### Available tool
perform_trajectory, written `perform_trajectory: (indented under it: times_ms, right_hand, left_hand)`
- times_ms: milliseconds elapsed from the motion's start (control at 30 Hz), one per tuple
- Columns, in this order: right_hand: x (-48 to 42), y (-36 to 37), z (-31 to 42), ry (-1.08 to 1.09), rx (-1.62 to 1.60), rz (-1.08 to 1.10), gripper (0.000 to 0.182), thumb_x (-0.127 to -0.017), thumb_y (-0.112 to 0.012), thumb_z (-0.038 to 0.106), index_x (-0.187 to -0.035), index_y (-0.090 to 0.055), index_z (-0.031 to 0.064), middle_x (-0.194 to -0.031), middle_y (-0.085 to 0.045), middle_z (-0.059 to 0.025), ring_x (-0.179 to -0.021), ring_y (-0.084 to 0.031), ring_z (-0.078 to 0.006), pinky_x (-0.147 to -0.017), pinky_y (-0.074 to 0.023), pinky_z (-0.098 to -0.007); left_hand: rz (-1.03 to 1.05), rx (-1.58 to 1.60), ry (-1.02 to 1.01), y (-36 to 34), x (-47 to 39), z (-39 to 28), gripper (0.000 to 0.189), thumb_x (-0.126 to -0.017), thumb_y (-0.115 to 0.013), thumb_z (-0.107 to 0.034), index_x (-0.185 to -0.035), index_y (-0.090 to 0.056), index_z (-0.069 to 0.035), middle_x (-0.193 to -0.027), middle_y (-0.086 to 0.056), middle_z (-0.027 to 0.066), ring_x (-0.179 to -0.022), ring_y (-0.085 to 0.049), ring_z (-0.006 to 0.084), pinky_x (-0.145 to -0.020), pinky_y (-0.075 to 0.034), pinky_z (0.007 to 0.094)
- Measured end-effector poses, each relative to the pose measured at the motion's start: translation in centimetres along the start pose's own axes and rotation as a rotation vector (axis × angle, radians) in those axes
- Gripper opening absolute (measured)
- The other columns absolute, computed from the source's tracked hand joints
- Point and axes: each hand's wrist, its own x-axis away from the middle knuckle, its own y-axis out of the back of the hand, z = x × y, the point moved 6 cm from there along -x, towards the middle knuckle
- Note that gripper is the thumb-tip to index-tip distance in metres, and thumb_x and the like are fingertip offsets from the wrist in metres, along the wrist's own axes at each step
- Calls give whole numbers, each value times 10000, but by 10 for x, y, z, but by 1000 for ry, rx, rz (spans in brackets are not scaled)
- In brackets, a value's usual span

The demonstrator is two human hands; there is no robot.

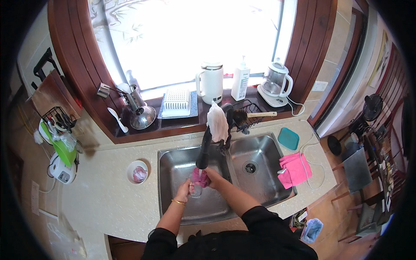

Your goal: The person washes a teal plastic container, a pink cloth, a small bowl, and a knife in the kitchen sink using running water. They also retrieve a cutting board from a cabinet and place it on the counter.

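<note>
Both my hands are over the left basin of the stainless steel sink (208, 208). My right hand (213, 178) grips a dark pink cloth (200, 177), bunched up below the black faucet (203, 149). A stream of water runs from the spout onto the cloth. My left hand (184, 191), with a gold bangle at the wrist, holds a small clear vessel (196, 192) just below the cloth; it looks like a drinking glass, though its outline is hard to make out. A whitish cloth (217, 123) hangs over the upper part of the faucet.
A white bowl (137, 172) with a wrapped pinkish item stands left of the sink. To the right lie a bright pink cloth (295, 170) and a teal tray (288, 138), beside a loose white cable (310, 182). A kettle (211, 83) and pump bottle (240, 81) line the sill.
</note>
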Motion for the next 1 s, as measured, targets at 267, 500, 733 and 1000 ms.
perform_trajectory:
  times_ms: [267, 500, 733, 1000]
  right_hand:
    - [13, -53, 7, 62, -817, 384, 408, -847, -499, 351, -1085, -510, 20, -1156, -512, -153, -1079, -485, -336, -969, -340, -522]
    - [-36, -55, -12, 12, -592, 336, 281, -819, -591, 295, -970, -545, 62, -904, -587, -105, -815, -579, -250, -749, -492, -385]
    - [-22, -37, 4, 217, -97, 260, 181, -824, -600, 229, -924, -547, 88, -753, -563, -12, -568, -496, -78, -497, -429, -248]
    - [65, 12, 51, 226, 71, -281, 234, -818, -580, 369, -754, -499, 158, -514, -413, 44, -374, -368, -77, -321, -214, -214]
  left_hand:
    - [-21, 319, 95, 54, -17, 66, 84, -840, -475, -152, -798, -531, -107, -630, -488, -26, -564, -490, 103, -542, -449, 238]
    - [9, 387, 144, 38, -22, 85, 67, -842, -471, -141, -803, -517, -112, -637, -490, -32, -561, -489, 118, -538, -437, 238]
    - [27, 320, 146, 11, -22, 61, 138, -872, -449, -199, -776, -497, -113, -641, -488, -29, -538, -462, 106, -473, -387, 202]
    - [24, 84, -14, -32, -37, 23, 327, -864, -482, -400, -809, -574, -92, -663, -539, 4, -575, -514, 126, -536, -393, 242]
